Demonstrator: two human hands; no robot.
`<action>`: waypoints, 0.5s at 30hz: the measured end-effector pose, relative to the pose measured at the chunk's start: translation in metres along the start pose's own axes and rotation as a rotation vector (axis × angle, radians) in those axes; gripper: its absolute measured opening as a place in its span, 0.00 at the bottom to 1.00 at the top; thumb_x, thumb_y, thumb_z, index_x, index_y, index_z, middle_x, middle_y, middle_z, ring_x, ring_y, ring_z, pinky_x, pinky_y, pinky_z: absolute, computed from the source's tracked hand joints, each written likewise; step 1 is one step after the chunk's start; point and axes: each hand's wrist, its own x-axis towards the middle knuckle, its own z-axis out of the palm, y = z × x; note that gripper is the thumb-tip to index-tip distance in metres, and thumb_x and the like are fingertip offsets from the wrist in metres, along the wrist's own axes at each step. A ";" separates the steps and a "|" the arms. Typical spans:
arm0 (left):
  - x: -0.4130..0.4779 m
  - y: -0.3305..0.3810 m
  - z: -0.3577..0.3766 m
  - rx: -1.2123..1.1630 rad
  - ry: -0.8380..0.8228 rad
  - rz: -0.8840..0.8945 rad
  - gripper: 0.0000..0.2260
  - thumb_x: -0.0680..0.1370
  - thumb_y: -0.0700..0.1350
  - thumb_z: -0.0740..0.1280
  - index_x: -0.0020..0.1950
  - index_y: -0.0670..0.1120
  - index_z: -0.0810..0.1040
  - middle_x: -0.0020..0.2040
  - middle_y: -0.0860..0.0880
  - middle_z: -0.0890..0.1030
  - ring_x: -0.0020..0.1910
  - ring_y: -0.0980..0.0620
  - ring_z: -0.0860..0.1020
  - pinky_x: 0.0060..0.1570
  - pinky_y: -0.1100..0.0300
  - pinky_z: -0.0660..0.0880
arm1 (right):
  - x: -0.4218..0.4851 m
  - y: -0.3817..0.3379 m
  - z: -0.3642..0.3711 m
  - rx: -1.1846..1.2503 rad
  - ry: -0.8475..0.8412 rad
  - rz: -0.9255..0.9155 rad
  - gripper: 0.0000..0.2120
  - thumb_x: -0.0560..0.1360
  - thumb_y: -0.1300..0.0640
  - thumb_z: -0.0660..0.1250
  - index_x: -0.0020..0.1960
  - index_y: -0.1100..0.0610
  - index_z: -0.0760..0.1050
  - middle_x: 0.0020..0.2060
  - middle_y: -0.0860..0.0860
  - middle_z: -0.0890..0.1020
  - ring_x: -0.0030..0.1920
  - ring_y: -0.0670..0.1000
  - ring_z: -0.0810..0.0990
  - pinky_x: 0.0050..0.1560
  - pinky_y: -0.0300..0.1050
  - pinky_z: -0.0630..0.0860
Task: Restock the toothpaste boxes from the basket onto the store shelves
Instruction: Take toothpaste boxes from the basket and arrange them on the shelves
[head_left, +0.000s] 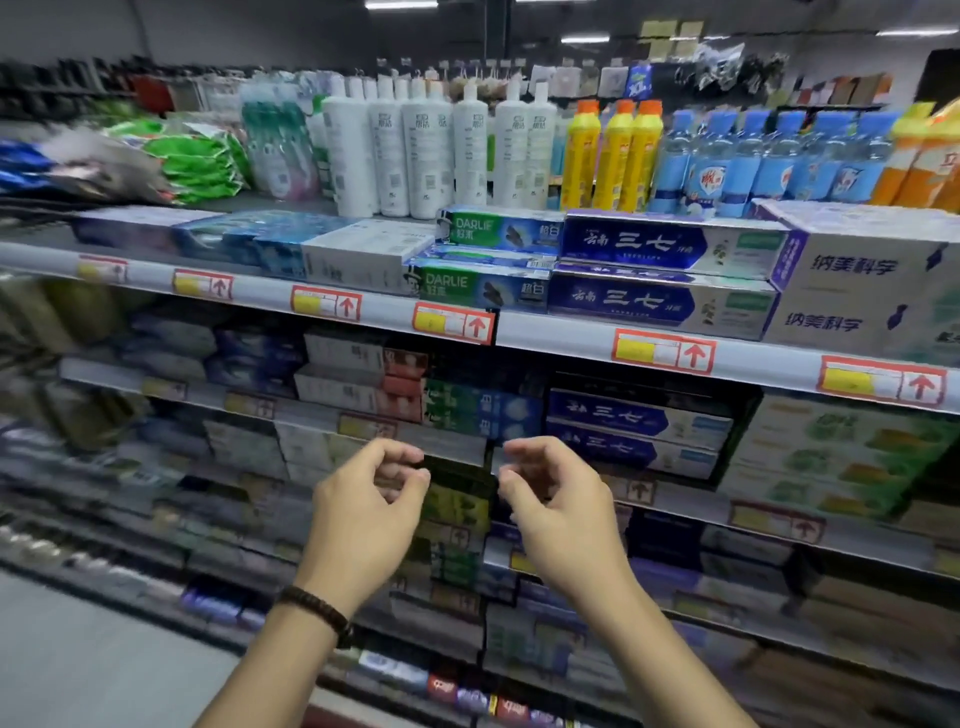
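Raised side by side before the shelves (550, 331): left hand (363, 512), fingers loosely curled, gripping nothing, dark bracelet (318, 609) at the wrist. Just beside it, right hand (563, 512), likewise half-curled, empty, touching nothing. Stacked along the upper ledge, toothpaste boxes (358, 254): then green Darlie boxes (488, 260), blue boxes (665, 275), white cartons (857, 280). More rows below, blurred. Behind, on the same ledge: green packs (192, 161), white bottles (431, 150), yellow bottles (613, 156), blue bottles (769, 156).
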 end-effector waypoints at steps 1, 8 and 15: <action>-0.005 -0.005 -0.002 0.001 0.007 -0.019 0.03 0.81 0.49 0.72 0.51 0.58 0.81 0.44 0.57 0.84 0.43 0.66 0.79 0.35 0.71 0.73 | -0.002 0.003 0.004 0.001 -0.020 0.004 0.07 0.82 0.52 0.71 0.57 0.41 0.79 0.45 0.39 0.85 0.44 0.45 0.84 0.50 0.53 0.83; -0.047 -0.044 -0.019 0.035 0.049 -0.129 0.03 0.80 0.49 0.72 0.51 0.57 0.81 0.44 0.57 0.84 0.42 0.64 0.80 0.39 0.64 0.75 | -0.027 0.023 0.042 0.042 -0.141 0.054 0.06 0.81 0.51 0.71 0.56 0.41 0.80 0.45 0.39 0.85 0.46 0.44 0.84 0.50 0.56 0.84; -0.075 -0.083 -0.040 0.046 0.067 -0.191 0.03 0.80 0.47 0.73 0.52 0.56 0.82 0.44 0.57 0.84 0.43 0.66 0.80 0.37 0.74 0.73 | -0.059 0.027 0.082 0.054 -0.237 0.083 0.06 0.80 0.51 0.71 0.56 0.42 0.81 0.46 0.37 0.85 0.45 0.44 0.84 0.49 0.58 0.85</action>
